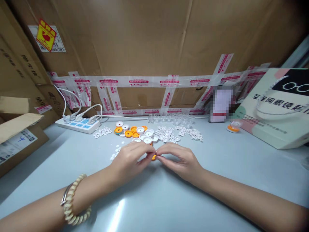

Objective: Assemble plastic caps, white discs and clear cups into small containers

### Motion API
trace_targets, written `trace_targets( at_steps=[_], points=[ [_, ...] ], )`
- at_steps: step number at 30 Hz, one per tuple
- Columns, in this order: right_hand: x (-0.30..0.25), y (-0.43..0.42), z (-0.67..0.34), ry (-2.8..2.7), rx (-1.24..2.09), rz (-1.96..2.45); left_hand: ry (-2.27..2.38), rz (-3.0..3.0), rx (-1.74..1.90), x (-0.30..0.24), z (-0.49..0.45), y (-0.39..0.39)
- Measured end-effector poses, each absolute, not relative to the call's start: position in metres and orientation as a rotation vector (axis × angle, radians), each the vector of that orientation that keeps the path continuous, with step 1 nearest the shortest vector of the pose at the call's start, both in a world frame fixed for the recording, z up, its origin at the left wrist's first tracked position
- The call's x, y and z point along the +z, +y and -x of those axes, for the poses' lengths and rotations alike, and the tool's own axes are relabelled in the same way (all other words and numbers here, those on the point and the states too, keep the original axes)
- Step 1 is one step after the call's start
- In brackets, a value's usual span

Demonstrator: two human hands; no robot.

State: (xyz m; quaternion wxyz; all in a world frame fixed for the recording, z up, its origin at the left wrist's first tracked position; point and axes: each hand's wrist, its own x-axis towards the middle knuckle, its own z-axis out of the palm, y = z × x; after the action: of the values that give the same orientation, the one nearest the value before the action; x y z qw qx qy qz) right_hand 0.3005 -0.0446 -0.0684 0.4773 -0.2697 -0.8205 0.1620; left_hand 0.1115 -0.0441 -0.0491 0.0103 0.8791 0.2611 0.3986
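White power strip [78, 125], plugs [92, 120] seated, left; phone [219, 106] (pixelated) upright near printed bag [275, 112], right.

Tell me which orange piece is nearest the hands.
The orange piece right where the left hand and right hand meet; the others lie farther back.

The paper bag [277, 111] reads 互连网眼镜起 in bold black characters, the last part running out of view, under a white glasses outline on a black panel; its smaller lines are blurred. On the big carton [145, 42], a white label [61, 45] shows a code beginning "LM27", and a yellow sticker [46, 35] bears a red broken-glass sign. The red print on the tape [145, 81] is too small to read.
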Motion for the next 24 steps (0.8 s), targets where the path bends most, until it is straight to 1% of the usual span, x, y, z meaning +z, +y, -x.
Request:
trace_targets(
  at_steps=[3, 6, 12, 17, 24],
  points=[
    [-0.069, -0.044, -0.3, -1.933, 0.425, 0.739, 0.818, -2.746, 1.287, -0.05, -0.112, -0.044],
    [-0.069, -0.044, -0.3, -1.943, 0.459, 0.7, 0.816, -2.725, 1.26, -0.051, -0.112, -0.043],
    [-0.072, -0.037, -0.304, -1.975, 0.467, 0.735, 0.878, -2.598, 1.002, -0.05, -0.106, -0.037],
    [-0.078, -0.028, -0.308, -2.144, 0.32, 0.689, 1.002, -2.649, 0.678, -0.05, -0.1, -0.032],
    [-0.081, -0.027, -0.308, -2.336, 0.054, 0.636, 1.089, -2.689, 0.666, -0.054, -0.103, -0.034]
  ],
)
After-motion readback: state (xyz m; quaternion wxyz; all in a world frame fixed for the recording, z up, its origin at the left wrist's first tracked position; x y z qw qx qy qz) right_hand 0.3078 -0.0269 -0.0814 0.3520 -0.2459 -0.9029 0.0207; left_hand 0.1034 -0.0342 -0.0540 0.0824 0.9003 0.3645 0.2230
